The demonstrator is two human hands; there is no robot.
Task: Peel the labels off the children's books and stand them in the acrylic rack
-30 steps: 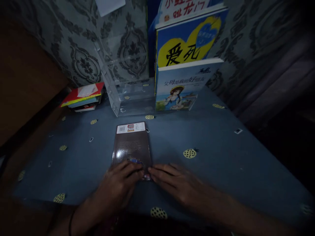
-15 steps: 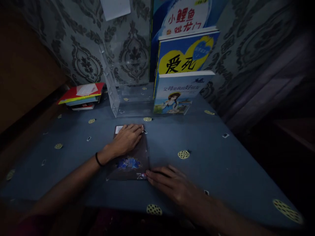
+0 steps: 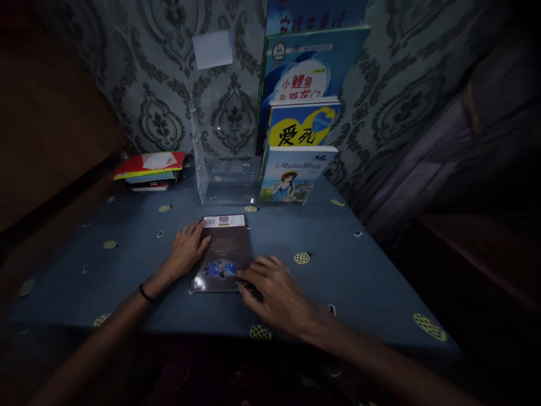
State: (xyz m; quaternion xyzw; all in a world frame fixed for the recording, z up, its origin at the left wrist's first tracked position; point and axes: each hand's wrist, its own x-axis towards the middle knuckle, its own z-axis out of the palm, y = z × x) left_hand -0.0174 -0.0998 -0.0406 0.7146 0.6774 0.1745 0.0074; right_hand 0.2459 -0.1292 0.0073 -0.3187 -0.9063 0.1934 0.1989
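Observation:
A dark book (image 3: 226, 245) lies flat on the table, with a white barcode strip along its far edge and a blue picture near its close edge. My left hand (image 3: 183, 248), with a black band on its wrist, rests along the book's left edge, its fingers stretched forward. At the book's lower right corner is my right hand (image 3: 273, 290). Its thumb and forefinger are apart and reach over the corner, with the other fingers slightly bent. Neither hand grips the book.
Behind the book stands a clear acrylic rack (image 3: 230, 189); several picture books (image 3: 291, 175) stand in tiers on its right side. A small stack of books (image 3: 150, 169) lies at the back left. The patterned blue cloth (image 3: 338, 254) covers the table, and a curtain (image 3: 426, 163) hangs at right.
My left hand has slid from the top of the book to its left edge, uncovering the barcode strip. My right hand has come further over the lower right corner. The view has tilted up.

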